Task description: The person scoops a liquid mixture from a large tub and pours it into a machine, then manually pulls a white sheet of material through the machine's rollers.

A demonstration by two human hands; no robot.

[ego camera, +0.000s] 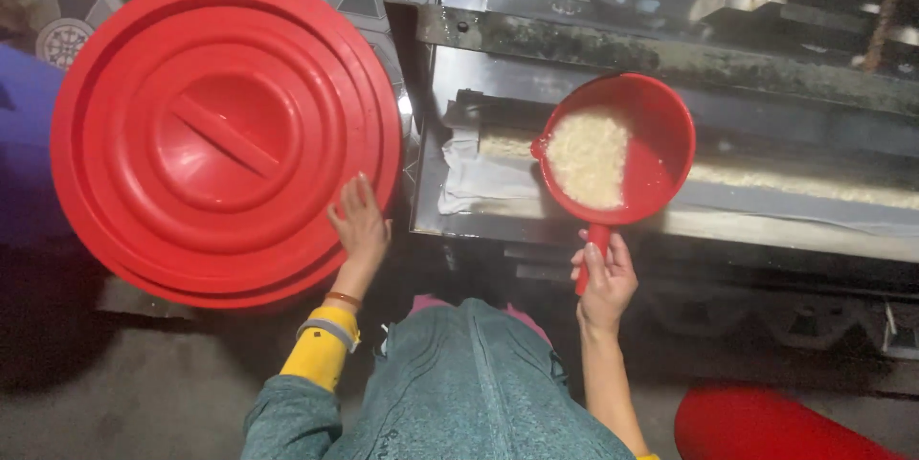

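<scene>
Head view, right hand [605,273] gripping red scoop [615,149], left hand [361,225] on red lid [225,134]

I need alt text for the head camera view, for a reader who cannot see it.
Seen from above, the right hand holds a red scoop of pale batter over a long metal tray. The left hand rests on a large red lid.
</scene>
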